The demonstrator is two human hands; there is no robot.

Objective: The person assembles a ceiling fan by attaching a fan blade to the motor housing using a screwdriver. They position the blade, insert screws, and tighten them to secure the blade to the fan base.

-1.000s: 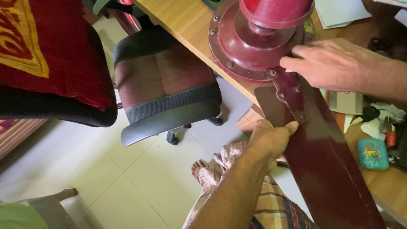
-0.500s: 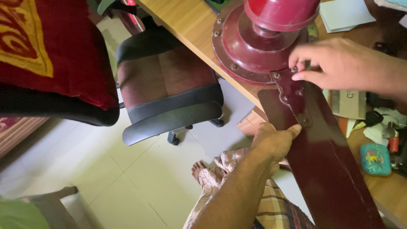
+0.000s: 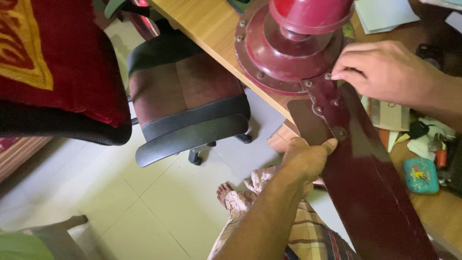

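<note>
Left hand point(image 3: 304, 159) under near edge of maroon fan blade point(image 3: 370, 192), grip clamped on blade edge, thumb by bracket bolt. Blade juts off wooden surface point(image 3: 211, 29) over floor, bracket point(image 3: 329, 108) meeting round maroon fan motor point(image 3: 288, 48) on surface. Right hand point(image 3: 385, 70) at bracket top, fingertips pinched together on small screw there. Office chair point(image 3: 187, 101) beside surface; teal pouch point(image 3: 422, 175) at right.

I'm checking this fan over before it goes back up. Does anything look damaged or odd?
The dark red metal fan blade shows a long pale scratch and worn, dulled paint. The left hand holds its edge; the right hand pinches at the screwed bracket.
</note>
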